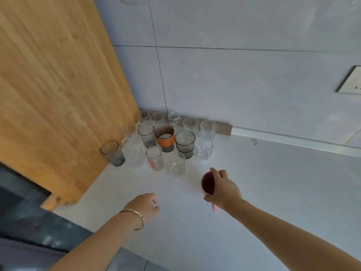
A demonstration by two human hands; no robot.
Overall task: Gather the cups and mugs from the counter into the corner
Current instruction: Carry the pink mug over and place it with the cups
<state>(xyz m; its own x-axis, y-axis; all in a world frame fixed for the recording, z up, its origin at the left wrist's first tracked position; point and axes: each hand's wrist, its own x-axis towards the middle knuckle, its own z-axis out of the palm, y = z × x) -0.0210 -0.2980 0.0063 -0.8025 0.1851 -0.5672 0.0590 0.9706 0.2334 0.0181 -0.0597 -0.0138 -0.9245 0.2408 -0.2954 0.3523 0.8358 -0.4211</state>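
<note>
- White counter [254,192] is running back to a grey tiled wall [234,85], with a wooden board [58,85] leaning on the left to close off the corner.
- I'm holding the right hand [224,189] over a pink mug [208,185], fingers wrapped round its rim and side, mouth facing left toward me; the handle is poking out below the palm.
- I'm keeping the left hand [145,207] low over the bare counter, fingers loosely curled, holding nothing that I can see; a bracelet [134,218] is sitting on the wrist.
- Moving outward: the cluster of glasses [166,141] is packed in the corner, up and to the left of the mug, and the nearest clear glass [175,163] is standing close beside it but apart.
- Among them I'm seeing an orange-banded cup [164,137] and a smoky tumbler [113,153] against the board.
- My read: the right hand is the nearer one, and the mug needs setting upright at the cluster's front right edge without knocking that clear glass.
- I'm judging this as close to the last piece.
</note>
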